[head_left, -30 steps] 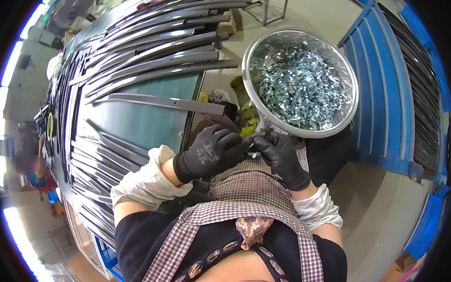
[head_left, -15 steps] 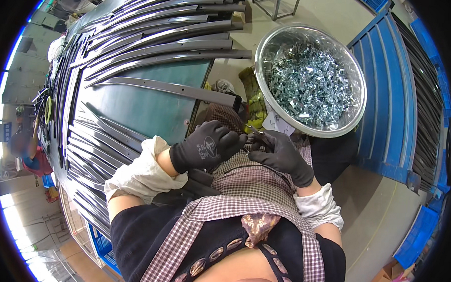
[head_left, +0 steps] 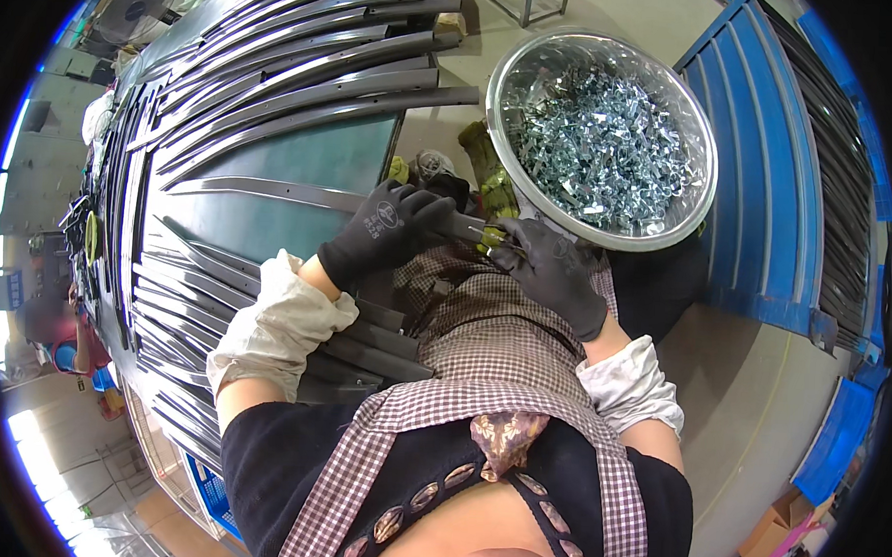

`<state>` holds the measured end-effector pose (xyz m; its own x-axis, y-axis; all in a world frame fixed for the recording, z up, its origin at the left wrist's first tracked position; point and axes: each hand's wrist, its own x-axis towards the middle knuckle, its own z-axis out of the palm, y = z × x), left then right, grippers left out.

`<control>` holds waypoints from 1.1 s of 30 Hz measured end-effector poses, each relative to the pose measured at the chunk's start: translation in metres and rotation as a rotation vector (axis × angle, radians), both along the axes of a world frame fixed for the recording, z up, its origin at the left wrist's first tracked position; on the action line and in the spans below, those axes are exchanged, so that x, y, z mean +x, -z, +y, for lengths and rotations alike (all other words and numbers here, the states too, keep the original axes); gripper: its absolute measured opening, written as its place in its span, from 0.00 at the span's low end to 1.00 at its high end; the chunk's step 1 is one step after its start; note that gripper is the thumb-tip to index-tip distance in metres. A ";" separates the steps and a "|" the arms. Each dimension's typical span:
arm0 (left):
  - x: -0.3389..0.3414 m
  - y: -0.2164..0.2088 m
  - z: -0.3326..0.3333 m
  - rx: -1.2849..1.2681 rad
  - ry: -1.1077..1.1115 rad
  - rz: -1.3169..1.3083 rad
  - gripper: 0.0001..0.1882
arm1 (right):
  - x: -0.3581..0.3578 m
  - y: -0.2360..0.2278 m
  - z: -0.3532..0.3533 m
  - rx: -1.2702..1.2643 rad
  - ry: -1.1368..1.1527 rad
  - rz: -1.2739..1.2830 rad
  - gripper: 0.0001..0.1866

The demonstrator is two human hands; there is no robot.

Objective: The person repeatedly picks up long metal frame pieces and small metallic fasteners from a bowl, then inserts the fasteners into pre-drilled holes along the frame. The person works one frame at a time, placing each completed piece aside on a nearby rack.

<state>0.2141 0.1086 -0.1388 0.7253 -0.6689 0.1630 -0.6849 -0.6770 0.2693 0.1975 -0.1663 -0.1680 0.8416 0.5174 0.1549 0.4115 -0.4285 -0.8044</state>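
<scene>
My left hand [head_left: 387, 229], in a black glove, is wrapped round a long dark strip [head_left: 282, 190] near its right end. The strip's far end reaches left over the green tabletop [head_left: 343, 142]. My right hand [head_left: 556, 274], gloved alike, is closed at the strip's right tip with a small shiny metal clip [head_left: 507, 244] between its fingers. How far the clip sits on the strip is hidden by the fingers. Just beyond my right hand, a big metal bowl [head_left: 495, 108] holds a heap of small silvery clips [head_left: 608, 152].
Many dark curved strips [head_left: 306, 67] lie in rows on the table, with further strips [head_left: 190, 289] nearer me. A blue metal rack [head_left: 754, 181] stands at the right, loaded with dark strips. A person [head_left: 75, 339] is at far left. Yellow-green cloth [head_left: 494, 177] lies by the bowl.
My left hand has moved from beside my right hand onto the strip and grips it. The strip's right end now meets my right hand. The view has shifted slightly.
</scene>
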 end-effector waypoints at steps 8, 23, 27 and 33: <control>-0.005 -0.001 -0.014 -0.118 0.058 0.066 0.27 | 0.011 0.013 0.003 0.215 -0.055 0.005 0.13; -0.003 0.007 -0.009 -0.067 -0.009 -0.002 0.24 | -0.009 0.009 -0.032 -0.191 0.012 -0.095 0.09; -0.004 0.008 -0.008 -0.073 0.010 0.003 0.27 | -0.004 0.010 -0.029 -0.267 -0.038 -0.133 0.09; -0.003 0.006 -0.008 -0.045 0.001 0.023 0.23 | 0.003 -0.022 0.001 -0.497 -0.085 -0.206 0.08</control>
